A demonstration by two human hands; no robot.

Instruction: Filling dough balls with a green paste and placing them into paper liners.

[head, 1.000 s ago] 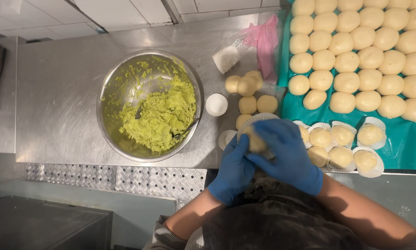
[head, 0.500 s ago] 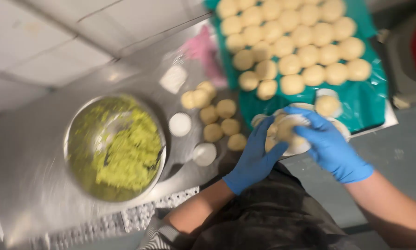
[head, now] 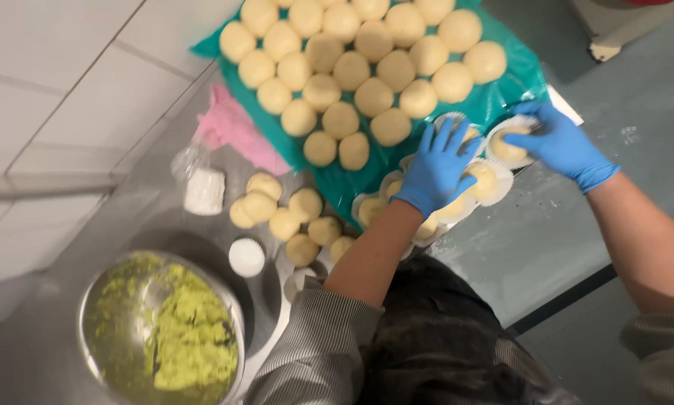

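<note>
Resting flat with fingers spread, the left hand (head: 438, 166) lies on a cluster of dough balls in white paper cups (head: 485, 180) at the near edge of the green sheet (head: 367, 180). The right hand (head: 558, 142) curls around another cupped dough ball (head: 508, 142) just beside it. Bare dough balls (head: 356, 71) fill the sheet in rows. On the steel desk (head: 127, 225), a small heap of dough balls (head: 288, 214) lies near a metal bowl (head: 89, 330) of green filling (head: 187, 341).
</note>
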